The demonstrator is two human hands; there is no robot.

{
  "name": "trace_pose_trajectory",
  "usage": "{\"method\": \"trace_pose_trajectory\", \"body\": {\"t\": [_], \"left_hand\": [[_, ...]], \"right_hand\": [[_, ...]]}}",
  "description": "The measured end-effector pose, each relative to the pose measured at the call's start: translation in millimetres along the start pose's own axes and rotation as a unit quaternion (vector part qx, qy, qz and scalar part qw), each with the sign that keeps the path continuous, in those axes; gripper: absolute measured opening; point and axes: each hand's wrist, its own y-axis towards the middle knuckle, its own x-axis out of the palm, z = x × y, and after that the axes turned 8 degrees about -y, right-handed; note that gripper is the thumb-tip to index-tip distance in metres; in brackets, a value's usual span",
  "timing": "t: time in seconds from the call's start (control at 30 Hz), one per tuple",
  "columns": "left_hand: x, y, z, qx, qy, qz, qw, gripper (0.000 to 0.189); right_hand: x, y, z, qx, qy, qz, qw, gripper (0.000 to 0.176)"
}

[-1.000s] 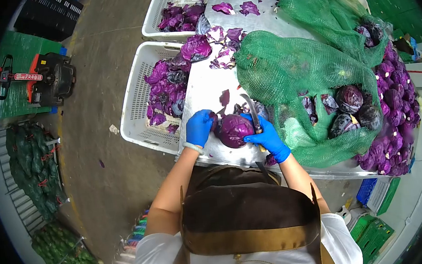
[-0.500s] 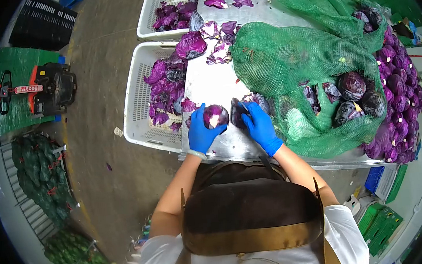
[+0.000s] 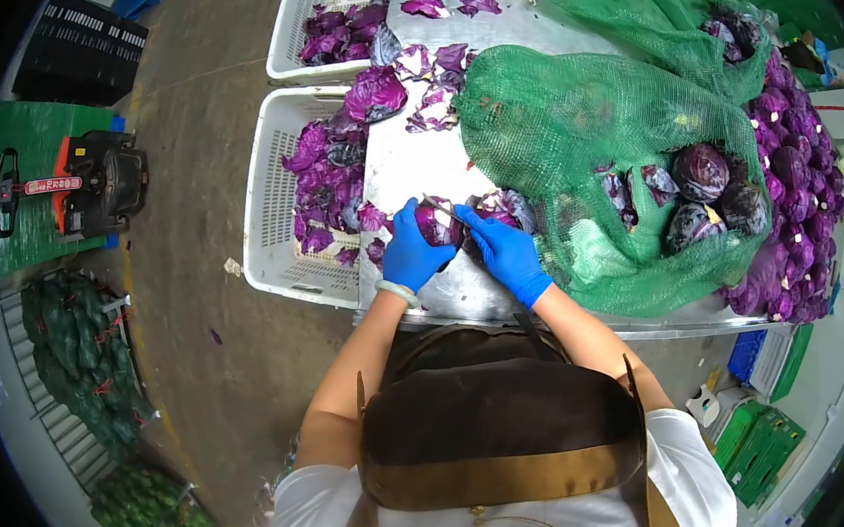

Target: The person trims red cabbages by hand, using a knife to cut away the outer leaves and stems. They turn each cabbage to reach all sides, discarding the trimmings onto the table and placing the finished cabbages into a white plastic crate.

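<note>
In a blue glove, my left hand (image 3: 411,251) is closed around the left side of a red cabbage (image 3: 429,228) over the metal table (image 3: 465,295). My right hand (image 3: 508,256), gloved the same way, grips a small knife (image 3: 434,204) whose blade lies against the pale stem end of the cabbage. The knife's handle is hidden in my fingers. Just beyond the right hand, loose dark outer leaves (image 3: 512,205) lie beside a green mesh sack (image 3: 579,109).
A white crate (image 3: 260,192) of purple leaves stands against the table's left side, with another crate (image 3: 282,40) behind it. Whole cabbages (image 3: 703,174) lie at the mesh sack's mouth. Trimmed cabbages (image 3: 798,200) are heaped at the right. A red-and-black pallet truck (image 3: 104,181) stands left.
My right hand has moved left, bringing the knife onto the cabbage. A dark leaf that was beside the right hand has left its place between the hands. The view has shifted slightly.
</note>
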Motion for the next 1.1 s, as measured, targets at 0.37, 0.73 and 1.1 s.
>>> {"method": "trace_pose_trajectory", "body": {"t": [0.37,0.73,1.1], "left_hand": [[-3.1,9.7,-8.6,-0.037,-0.066,-0.015,0.997,0.103],[7.5,9.0,5.7,-0.017,-0.030,0.025,0.999,0.103],[-10.3,-47.9,-23.1,0.121,-0.080,0.001,0.989,0.095]], "right_hand": [[13.8,19.6,13.9,-0.041,0.043,-0.037,0.998,0.052],[35.9,45.0,-8.2,0.131,0.031,-0.022,0.991,0.045],[49.1,64.5,36.4,0.244,0.102,-0.074,0.962,0.033]]}}
